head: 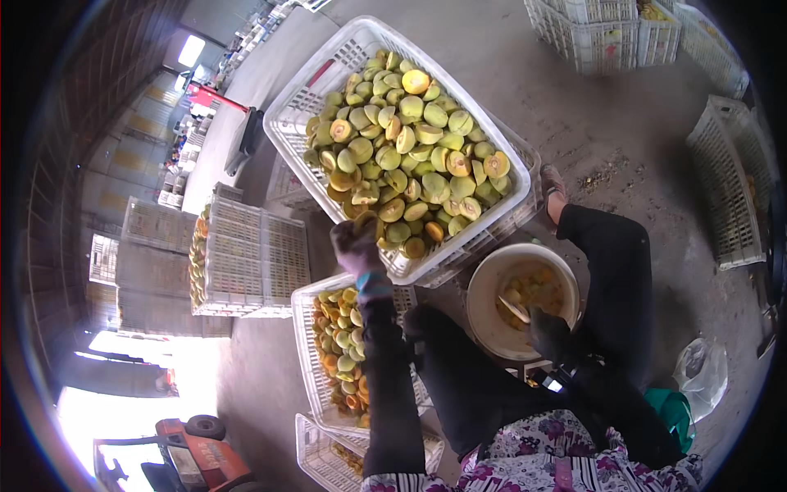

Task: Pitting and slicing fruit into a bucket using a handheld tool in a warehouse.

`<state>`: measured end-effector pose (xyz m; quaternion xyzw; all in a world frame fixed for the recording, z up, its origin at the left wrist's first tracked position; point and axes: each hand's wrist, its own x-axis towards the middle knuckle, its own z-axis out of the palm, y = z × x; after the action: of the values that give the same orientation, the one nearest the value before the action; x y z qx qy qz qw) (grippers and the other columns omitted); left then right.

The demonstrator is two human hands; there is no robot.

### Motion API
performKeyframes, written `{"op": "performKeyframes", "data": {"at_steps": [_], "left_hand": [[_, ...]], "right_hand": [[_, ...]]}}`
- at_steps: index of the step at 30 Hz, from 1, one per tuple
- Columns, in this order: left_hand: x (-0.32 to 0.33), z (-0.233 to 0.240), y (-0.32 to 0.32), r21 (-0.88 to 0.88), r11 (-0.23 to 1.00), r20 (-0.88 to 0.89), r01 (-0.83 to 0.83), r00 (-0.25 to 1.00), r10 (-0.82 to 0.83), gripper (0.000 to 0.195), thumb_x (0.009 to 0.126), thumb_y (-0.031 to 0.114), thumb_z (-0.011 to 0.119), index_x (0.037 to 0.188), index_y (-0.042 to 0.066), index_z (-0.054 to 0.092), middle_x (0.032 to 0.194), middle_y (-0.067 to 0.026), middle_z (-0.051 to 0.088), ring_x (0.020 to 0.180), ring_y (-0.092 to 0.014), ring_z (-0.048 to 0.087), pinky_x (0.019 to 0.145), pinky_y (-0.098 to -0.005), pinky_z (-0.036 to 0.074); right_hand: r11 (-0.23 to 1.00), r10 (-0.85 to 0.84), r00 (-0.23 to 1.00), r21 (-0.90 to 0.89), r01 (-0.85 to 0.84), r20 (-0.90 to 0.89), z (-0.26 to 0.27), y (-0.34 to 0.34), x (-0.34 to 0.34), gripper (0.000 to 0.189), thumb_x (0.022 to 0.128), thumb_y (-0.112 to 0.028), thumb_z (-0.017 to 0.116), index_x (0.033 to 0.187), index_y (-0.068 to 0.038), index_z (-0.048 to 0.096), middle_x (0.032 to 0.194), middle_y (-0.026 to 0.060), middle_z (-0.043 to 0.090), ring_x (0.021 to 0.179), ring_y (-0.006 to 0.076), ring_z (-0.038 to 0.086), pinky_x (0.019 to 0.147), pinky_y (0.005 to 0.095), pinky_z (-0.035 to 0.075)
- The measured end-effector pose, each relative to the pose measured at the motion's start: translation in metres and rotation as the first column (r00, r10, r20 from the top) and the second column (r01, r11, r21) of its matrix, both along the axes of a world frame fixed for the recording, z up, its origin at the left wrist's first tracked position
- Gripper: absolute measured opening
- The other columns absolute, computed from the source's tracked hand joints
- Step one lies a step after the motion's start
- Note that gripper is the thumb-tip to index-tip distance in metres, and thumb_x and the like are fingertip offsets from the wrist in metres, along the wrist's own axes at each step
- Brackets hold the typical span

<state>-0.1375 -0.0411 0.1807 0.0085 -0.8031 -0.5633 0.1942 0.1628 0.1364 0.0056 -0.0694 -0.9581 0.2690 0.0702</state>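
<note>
A large white plastic crate (522, 184) in front of me holds many halved green fruits with yellow-orange flesh (412, 141). My left hand (358, 246), gloved and blurred, is at the crate's near left rim, its fingers against the fruit; whether it grips a piece is unclear. My right hand (549, 332), in a dark glove, is closed around a tool with a shiny metal blade (515, 309), perhaps a knife or spoon. This tool is over a white bucket (479, 307) between my legs, with yellowish pieces (535, 283) at the bottom.
Below my left forearm stands another white crate (301, 344) of fruit halves, above a further crate (313, 455). Stacked crates (255, 258) rise at left, others (605, 43) at the far right. An orange vehicle (209, 455) is lower left; a clear plastic bag (704, 375) lies right.
</note>
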Motion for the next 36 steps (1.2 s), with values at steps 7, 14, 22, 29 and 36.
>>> {"op": "performKeyframes", "data": {"at_steps": [7,14,22,29,36], "left_hand": [[0.135,-0.022,-0.015,0.766,0.643,0.408,-0.005,0.777,-0.480,0.028,0.083,0.023,0.058,0.105,0.006,0.056,0.093,-0.0067,0.061,0.076,-0.020,0.060,0.063,-0.0265,0.051],[0.183,-0.083,0.001,0.942,0.272,0.334,-0.199,0.451,-0.828,0.032,0.083,0.035,0.056,0.096,0.006,0.059,0.087,-0.0082,0.062,0.071,-0.017,0.059,0.057,-0.0270,0.050],[0.213,-0.135,0.027,0.573,0.722,0.324,0.389,0.701,-0.635,0.031,0.078,0.025,0.064,0.103,0.007,0.057,0.097,-0.0127,0.060,0.090,-0.023,0.058,0.071,-0.0377,0.051],[0.207,-0.151,0.013,0.835,0.538,0.374,0.112,0.602,-0.706,0.028,0.080,0.016,0.060,0.107,0.009,0.053,0.097,-0.0093,0.058,0.086,-0.024,0.059,0.069,-0.0380,0.052],[0.209,-0.106,0.041,0.930,0.368,0.333,-0.010,0.449,-0.829,0.031,0.084,0.014,0.052,0.115,0.008,0.049,0.101,-0.0099,0.056,0.089,-0.024,0.058,0.078,-0.0340,0.049]], "right_hand": [[0.987,-0.116,0.968,0.083,0.138,-0.222,0.025,-0.006,-0.026,0.014,0.081,-0.019,0.051,0.074,-0.008,0.054,0.058,0.0120,0.054,0.044,0.0262,0.051,0.042,0.0384,0.041],[0.824,-0.126,0.898,-0.460,0.332,0.422,0.071,0.021,-0.030,0.036,0.081,-0.028,0.055,0.100,0.002,0.053,0.081,0.0223,0.060,0.075,0.0341,0.060,0.066,0.0417,0.046],[0.935,-0.005,0.956,-0.338,0.108,0.293,0.063,0.013,0.005,0.039,0.083,-0.031,0.056,0.100,0.004,0.052,0.083,0.0232,0.060,0.076,0.0360,0.060,0.065,0.0434,0.045],[0.810,-0.051,0.971,-0.559,0.178,0.235,0.053,0.009,-0.005,0.038,0.085,-0.030,0.054,0.104,0.003,0.050,0.081,0.0208,0.060,0.076,0.0343,0.061,0.064,0.0397,0.046],[0.753,0.107,0.963,-0.653,0.084,0.248,0.073,0.019,-0.010,0.036,0.085,-0.026,0.055,0.107,0.002,0.050,0.080,0.0196,0.060,0.076,0.0305,0.061,0.064,0.0366,0.046]]}}
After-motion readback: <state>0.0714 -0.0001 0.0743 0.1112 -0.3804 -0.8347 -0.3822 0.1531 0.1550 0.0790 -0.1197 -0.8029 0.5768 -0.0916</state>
